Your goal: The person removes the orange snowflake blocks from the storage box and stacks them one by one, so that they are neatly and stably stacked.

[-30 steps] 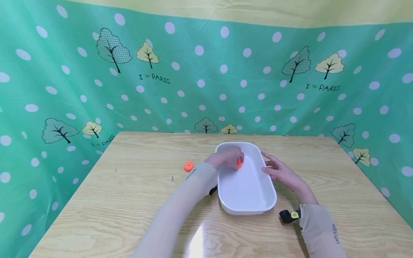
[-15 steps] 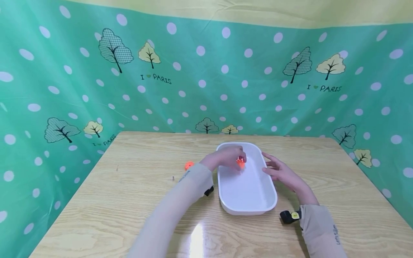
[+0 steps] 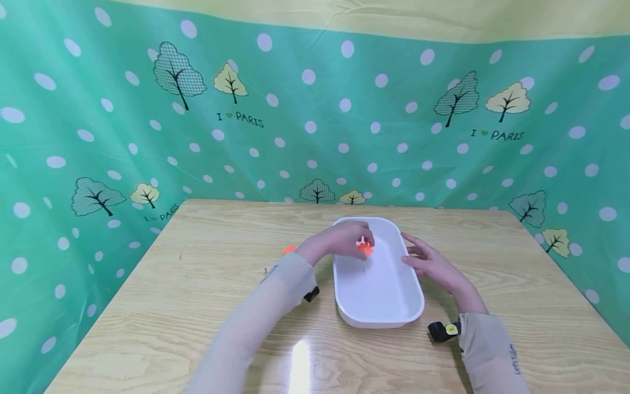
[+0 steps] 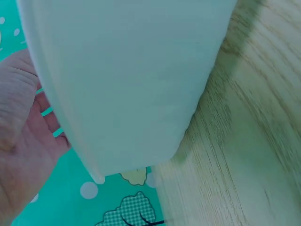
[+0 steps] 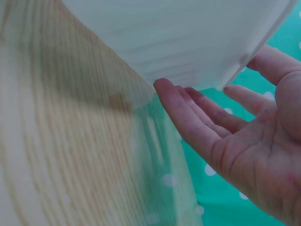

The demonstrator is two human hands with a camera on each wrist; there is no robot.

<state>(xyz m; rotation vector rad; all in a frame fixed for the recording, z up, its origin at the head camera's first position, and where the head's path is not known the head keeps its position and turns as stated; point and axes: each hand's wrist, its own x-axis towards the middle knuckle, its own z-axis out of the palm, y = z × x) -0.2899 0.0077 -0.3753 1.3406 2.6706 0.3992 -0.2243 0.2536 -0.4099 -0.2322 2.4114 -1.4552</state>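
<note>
My left hand (image 3: 342, 241) reaches over the left wall of a white plastic tub (image 3: 379, 301). Its fingertips pinch a small orange piece with a notched edge (image 3: 365, 249) inside the tub; the fingers hide part of it. In the left wrist view, the tub's wall (image 4: 122, 84) covers the fingertips and the piece. My right hand (image 3: 430, 265) rests against the tub's right side. In the right wrist view, its extended fingers (image 5: 197, 113) lie along the outer wall and the thumb is near the rim.
A second orange piece (image 3: 289, 249) lies on the wooden table (image 3: 221, 246), left of the tub and partly behind my left forearm. A tiny dark speck (image 3: 266, 271) is close by. A green tree-print cloth (image 3: 275, 109) hangs behind the table.
My left hand has lifted slightly and drawn a little left, still with the orange piece, and my left forearm covers more of the second piece. My right hand and the tub have kept their places.
</note>
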